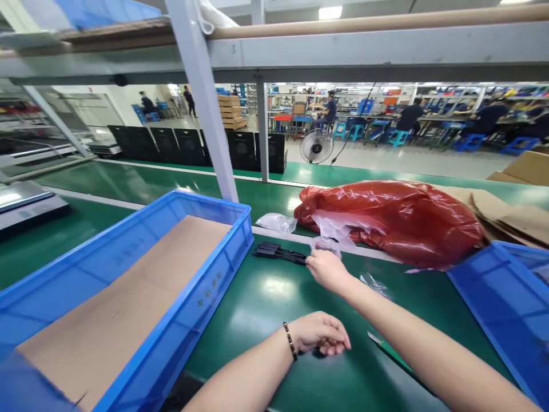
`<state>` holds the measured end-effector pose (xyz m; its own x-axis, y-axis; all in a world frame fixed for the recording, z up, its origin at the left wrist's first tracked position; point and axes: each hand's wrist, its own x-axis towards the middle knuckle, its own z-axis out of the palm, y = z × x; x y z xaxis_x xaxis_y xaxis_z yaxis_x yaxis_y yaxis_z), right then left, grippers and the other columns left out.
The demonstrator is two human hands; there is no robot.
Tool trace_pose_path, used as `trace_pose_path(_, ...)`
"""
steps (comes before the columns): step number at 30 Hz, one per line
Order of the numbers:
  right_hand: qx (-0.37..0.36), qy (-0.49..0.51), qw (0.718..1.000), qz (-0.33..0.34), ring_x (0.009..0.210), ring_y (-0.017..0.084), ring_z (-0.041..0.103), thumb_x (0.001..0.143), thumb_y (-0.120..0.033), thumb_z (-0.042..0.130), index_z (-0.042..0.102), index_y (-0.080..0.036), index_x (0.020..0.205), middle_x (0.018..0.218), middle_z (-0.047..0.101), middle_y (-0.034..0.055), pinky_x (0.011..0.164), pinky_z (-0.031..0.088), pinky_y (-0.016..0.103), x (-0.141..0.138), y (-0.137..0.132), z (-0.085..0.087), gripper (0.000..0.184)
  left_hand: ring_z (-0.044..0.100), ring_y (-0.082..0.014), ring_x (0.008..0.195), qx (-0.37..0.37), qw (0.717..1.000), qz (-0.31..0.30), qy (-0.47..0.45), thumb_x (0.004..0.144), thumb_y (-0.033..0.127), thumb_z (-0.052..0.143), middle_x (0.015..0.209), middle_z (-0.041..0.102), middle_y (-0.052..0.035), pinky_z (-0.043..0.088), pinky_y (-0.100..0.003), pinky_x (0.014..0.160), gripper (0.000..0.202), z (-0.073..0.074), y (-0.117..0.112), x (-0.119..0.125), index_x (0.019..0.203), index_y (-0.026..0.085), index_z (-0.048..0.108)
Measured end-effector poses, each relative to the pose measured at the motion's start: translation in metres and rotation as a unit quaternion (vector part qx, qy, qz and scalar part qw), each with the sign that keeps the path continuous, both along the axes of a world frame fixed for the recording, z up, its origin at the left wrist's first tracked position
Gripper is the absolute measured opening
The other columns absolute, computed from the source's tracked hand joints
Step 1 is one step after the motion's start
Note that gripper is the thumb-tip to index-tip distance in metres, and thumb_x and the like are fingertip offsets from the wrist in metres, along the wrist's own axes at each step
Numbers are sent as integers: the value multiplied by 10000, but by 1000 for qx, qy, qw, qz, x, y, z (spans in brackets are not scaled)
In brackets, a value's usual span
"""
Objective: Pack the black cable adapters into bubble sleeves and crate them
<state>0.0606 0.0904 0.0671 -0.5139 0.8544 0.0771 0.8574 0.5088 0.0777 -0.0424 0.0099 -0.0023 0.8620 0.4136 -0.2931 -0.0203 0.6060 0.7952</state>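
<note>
My right hand (328, 270) is closed on the right ends of a small bundle of black cables (286, 253). The cables lie on the green tabletop (274, 309), and their flat black connector ends (268, 249) point left, towards the blue bin. Nearer to me, my left hand (321, 335), with a dark beaded bracelet (290, 341) on the wrist, is held low over the table with its fingers curled in. Nothing shows in it, though the palm side is hidden. A green-handled cutter (397, 355) lies partly under my right forearm.
A long blue bin (214, 286) lined with cardboard stands at left, and another blue bin (484, 286) at right. Behind the hands lie a red plastic bag (398, 220) and a clear bag (277, 222). A white post (210, 103) rises beyond the left bin.
</note>
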Motion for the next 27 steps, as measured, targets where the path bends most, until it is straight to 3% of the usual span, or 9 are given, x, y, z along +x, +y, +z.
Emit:
trace_pose_path(4,-5,7,1000,-25,814,210,551,785,-197,492,609,-134,882,875,595,109,647,368,278,-56,30,-27,165,434,-61,386,14,995,-95,2,584,357,710,532,566,-6,227,-176,333,236,4,-3,-3,675,145,661)
trace_pose_path(7,-15,12,999,-44,826,223,551,779,-154,469,607,-116,849,889,592,131,648,371,286,-72,41,-37,159,410,-66,364,22,989,-143,1,598,339,692,523,569,-11,224,-177,315,195,3,-4,-2,649,154,664)
trace_pose_path(9,-24,18,999,-44,834,220,548,772,-130,453,605,-120,809,885,597,132,653,366,281,-73,43,-37,156,422,-73,362,29,990,-133,20,627,267,653,513,576,-22,235,-176,314,120,0,-5,0,619,148,663)
trace_pose_path(11,-35,28,998,-39,817,206,551,751,-133,470,597,-135,765,846,610,113,644,356,267,-67,40,-31,127,434,-83,353,14,998,-32,53,613,163,623,484,576,-42,230,-179,314,61,-3,-3,3,580,124,656)
trace_pose_path(13,-46,44,997,-40,747,180,557,735,-158,486,582,-157,745,770,620,73,607,342,249,-53,34,-20,97,407,-76,328,-19,988,133,72,595,102,595,439,549,-38,209,-183,313,50,-6,0,6,564,107,634)
trace_pose_path(15,-51,60,996,-51,658,149,550,740,-187,474,563,-177,755,698,614,30,565,325,234,-34,21,-7,91,403,-63,347,-47,955,286,61,621,114,569,474,548,-16,233,-179,334,52,-6,6,8,646,117,614)
trace_pose_path(18,-65,110,988,-85,568,114,518,744,-202,445,522,-190,731,621,583,-12,526,316,212,-3,-12,8,79,534,-72,541,-71,908,412,-4,754,262,477,713,609,-26,394,-177,492,175,0,14,7,878,162,550)
trace_pose_path(22,-138,195,967,-85,526,105,490,729,-210,456,464,-201,641,574,549,-28,507,332,203,26,-74,11,89,609,-160,677,-205,861,448,-127,819,477,365,813,628,-104,452,-278,637,380,10,15,3,919,133,491)
trace_pose_path(27,-111,203,963,-136,580,142,542,795,-350,426,510,-227,667,647,581,3,553,395,243,72,-130,-10,197,466,-111,392,-223,904,356,-82,818,535,323,624,605,-47,285,-224,418,428,10,9,5,947,159,482)
